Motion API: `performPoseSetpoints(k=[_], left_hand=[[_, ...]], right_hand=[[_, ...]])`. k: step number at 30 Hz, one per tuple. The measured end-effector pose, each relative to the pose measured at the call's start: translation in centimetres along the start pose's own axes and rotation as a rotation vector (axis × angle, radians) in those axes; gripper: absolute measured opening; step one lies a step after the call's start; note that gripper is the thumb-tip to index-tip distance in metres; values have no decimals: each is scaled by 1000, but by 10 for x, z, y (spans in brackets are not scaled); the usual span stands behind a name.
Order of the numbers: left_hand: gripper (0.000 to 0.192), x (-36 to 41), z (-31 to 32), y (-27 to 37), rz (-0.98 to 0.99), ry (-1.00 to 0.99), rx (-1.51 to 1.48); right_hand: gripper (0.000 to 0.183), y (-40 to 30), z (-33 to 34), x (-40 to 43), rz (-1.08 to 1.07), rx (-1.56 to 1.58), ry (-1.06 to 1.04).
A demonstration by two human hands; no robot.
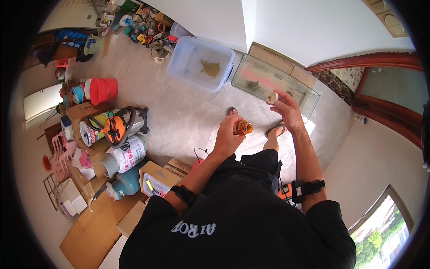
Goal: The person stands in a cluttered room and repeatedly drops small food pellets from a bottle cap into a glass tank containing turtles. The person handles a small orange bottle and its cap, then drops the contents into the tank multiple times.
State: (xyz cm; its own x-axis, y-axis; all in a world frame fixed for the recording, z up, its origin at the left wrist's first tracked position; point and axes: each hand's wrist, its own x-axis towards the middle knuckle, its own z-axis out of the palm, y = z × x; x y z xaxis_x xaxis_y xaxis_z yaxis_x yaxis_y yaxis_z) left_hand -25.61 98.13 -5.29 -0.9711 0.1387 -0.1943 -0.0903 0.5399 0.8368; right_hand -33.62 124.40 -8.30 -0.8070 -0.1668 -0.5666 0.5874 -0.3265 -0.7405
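Observation:
My left hand (229, 135) is closed around an amber bottle (242, 127), tilted so that its uncapped mouth points to the right. In my right hand (288, 111) a small white cap (272, 98) is pinched between thumb and fingers. A few brownish bits lie inside the cap. Beyond that hand stands a glass tank (244, 57) on the floor, with a dark turtle (254, 85) in it. Left of the tank, a translucent plastic bin (183, 62) holds a yellowish-brown turtle (211, 69). A second dark shape in the tank is too small to make out.
Red bucket (102, 90), orange-and-black appliance (117, 129) with a hose, and gas cylinders (129, 181) crowd the left side. Cardboard boxes (161, 173) stand near my left elbow. Tools (144, 33) and clutter line the far wall. A wooden-framed door (386, 87) is at right.

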Motion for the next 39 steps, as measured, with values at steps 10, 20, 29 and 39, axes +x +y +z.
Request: performPoseSetpoints(k=[10,20,29,39], left_hand=[[62,-26,-32,-25,-171,42,-50],[72,-55,-45,-51,-236,106,-70],[62,-18,-11,-7,-150,32,-196],[57,10,41,49,200,-145,83]], right_hand=[[42,71,16,124,-140,-767,118],[45,108,32,160,-239,-979,244],[45,49,24,-64,98,-31,-73],[43,51,10,-144,-60,371,89]])
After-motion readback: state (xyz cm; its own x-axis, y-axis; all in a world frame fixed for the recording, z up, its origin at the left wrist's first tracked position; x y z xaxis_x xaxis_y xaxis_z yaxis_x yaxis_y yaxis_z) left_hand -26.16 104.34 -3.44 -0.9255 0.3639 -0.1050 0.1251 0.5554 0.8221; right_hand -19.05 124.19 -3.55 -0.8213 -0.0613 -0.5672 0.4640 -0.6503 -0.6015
